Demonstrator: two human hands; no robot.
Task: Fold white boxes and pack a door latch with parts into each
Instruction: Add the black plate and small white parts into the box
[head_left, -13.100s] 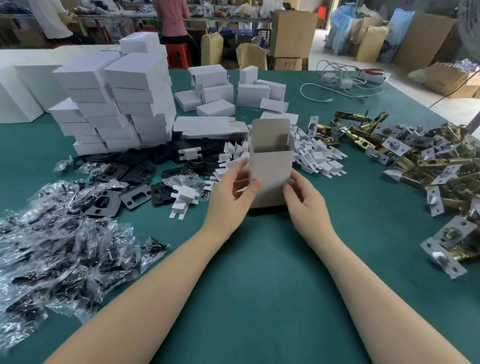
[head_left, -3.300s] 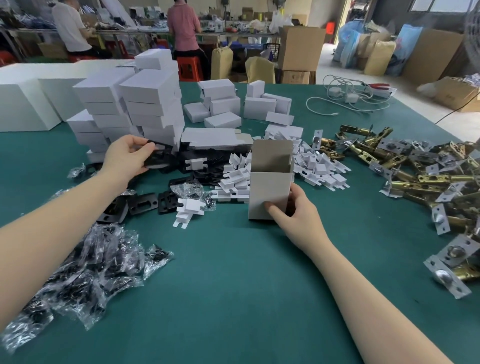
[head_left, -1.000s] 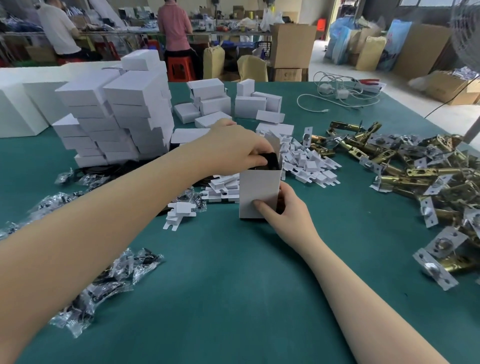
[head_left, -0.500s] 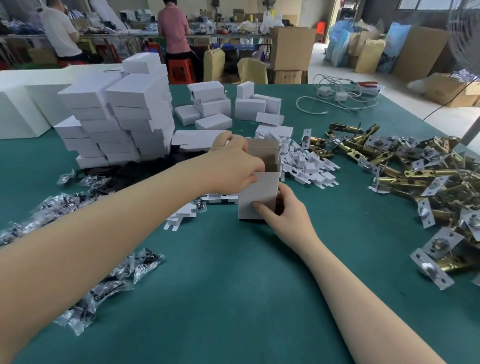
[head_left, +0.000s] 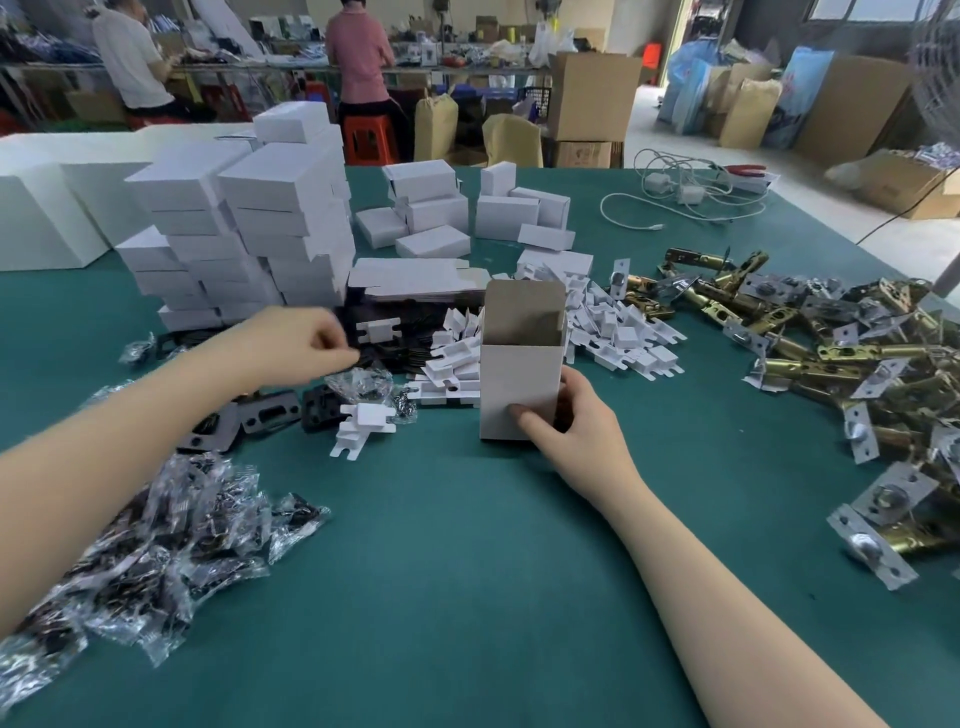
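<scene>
An upright white box (head_left: 519, 379) stands open-topped on the green table (head_left: 467, 597), its lid flap raised at the back. My right hand (head_left: 569, 421) grips its lower right corner, thumb on the front face. My left hand (head_left: 306, 340) hovers to the left with curled fingers, fingertips at the pile of black plates (head_left: 405, 338); motion blur hides whether it pinches one. Brass door latches (head_left: 831, 353) lie heaped at the right. White card inserts (head_left: 618, 332) lie behind the box.
Stacks of closed white boxes (head_left: 249, 234) stand at the back left, flat box blanks (head_left: 410, 275) beside them. Clear bags of parts (head_left: 156, 545) cover the near left. Cables (head_left: 685, 202) lie at the far right. Two people work at a bench behind.
My left hand has left the top of the box and swung left to the black plates. The right hand still holds the box in place.
</scene>
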